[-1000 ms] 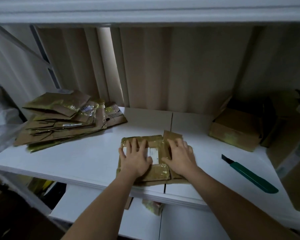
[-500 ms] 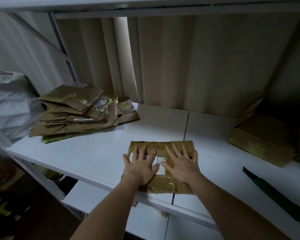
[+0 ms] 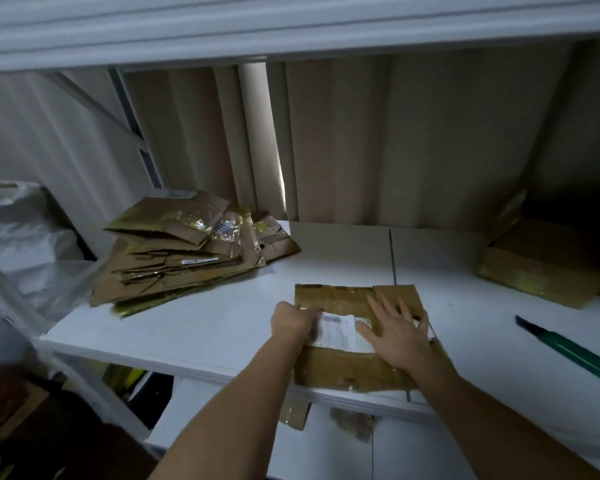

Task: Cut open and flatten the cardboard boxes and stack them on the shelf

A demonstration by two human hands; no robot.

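Item: flattened cardboard box (image 3: pixel 355 367), taped, with a white shipping label on its upper face. It is lying at the front edge of the white shelf (image 3: pixel 194 327), its near flaps hanging over the lip. It is sitting well apart from the stack of flattened boxes (image 3: pixel 184 258) at the shelf's left rear.

Handling, as judged: light, thin, fairly stiff across its panels but springy along the folds, so it is likely wanting to reopen unless pressed. The glossy tape is probably making it slick on the smooth shelf; best taken by an edge, with the fingers under and the thumb over.

Hands: the left hand (image 3: pixel 291 322) is curling at the box's left edge, its grip narrow and seemingly closing on that edge, though the fingertips are blurred. The right hand (image 3: pixel 395 336) is lying flat with fingers spread, pressing down on the right panel and gripping nothing.

Also present: a green utility knife (image 3: pixel 568 351) lying to the right; an uncut cardboard box (image 3: pixel 544 265) at the right rear.
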